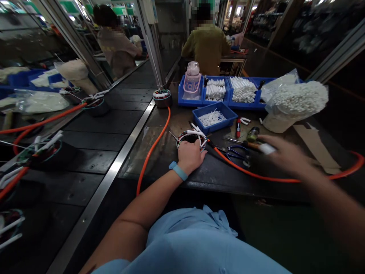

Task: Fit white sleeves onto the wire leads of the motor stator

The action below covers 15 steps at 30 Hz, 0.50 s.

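While the left hand cups the wound coil ring, the blurred right hand pinches a white piece.

One head-worn camera looks forward and down, close over the dark workbench.

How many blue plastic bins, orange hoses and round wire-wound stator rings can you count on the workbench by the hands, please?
Blue plastic bins: 4
Orange hoses: 2
Round wire-wound stator rings: 2, one under the left hand, one at the bench's far corner
Total: 8
The right hand is blurred, holding a small white piece.
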### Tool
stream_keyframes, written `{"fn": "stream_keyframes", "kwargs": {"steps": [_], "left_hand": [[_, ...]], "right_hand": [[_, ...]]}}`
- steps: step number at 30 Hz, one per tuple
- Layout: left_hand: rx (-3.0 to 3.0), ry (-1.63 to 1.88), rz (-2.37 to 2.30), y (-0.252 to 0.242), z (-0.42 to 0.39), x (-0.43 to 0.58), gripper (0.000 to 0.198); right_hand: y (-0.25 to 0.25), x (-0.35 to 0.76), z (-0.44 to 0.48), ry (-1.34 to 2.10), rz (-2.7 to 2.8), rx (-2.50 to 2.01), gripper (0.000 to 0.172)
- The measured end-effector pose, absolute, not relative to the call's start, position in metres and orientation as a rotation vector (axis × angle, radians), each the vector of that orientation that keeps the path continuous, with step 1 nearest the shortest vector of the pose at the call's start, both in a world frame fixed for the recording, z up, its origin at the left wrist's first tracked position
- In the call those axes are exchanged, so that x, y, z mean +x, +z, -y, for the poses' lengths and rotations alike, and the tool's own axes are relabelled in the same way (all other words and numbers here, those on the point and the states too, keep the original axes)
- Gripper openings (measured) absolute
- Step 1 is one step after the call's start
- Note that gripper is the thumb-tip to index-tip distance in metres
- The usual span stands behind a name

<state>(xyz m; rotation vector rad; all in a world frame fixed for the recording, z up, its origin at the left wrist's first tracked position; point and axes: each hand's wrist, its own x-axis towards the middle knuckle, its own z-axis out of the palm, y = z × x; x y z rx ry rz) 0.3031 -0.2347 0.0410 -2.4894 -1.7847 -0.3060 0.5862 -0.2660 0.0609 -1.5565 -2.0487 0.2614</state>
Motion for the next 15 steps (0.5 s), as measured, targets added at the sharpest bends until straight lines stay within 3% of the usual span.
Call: {"fn": "stream_keyframes", "kwargs": {"steps": [3,6,12,15], "left_hand": [[-2.56,-0.315,1.661,0.04,0.234,0.297,0.045],[-2.701,-0.335,1.443,0.041,0.234,0.286,0.046],[-2.86,-0.398,1.175,0.035,0.225,0.272,0.055],[-2.867,-0.442,1.13,0.031,0.221,0.271,0.054]], "right_hand": [[0.029,0.524,0.258,0.409,2.146,-1.569,0.042],[0.002,0.477,0.25,0.491,2.114,-1.67,0.036],[0.006,0.491,0.22,0.004,2.432,-1.576,0.029],[0.009,0.497,0.207,0.039,2.589,-1.563,0.023]]}}
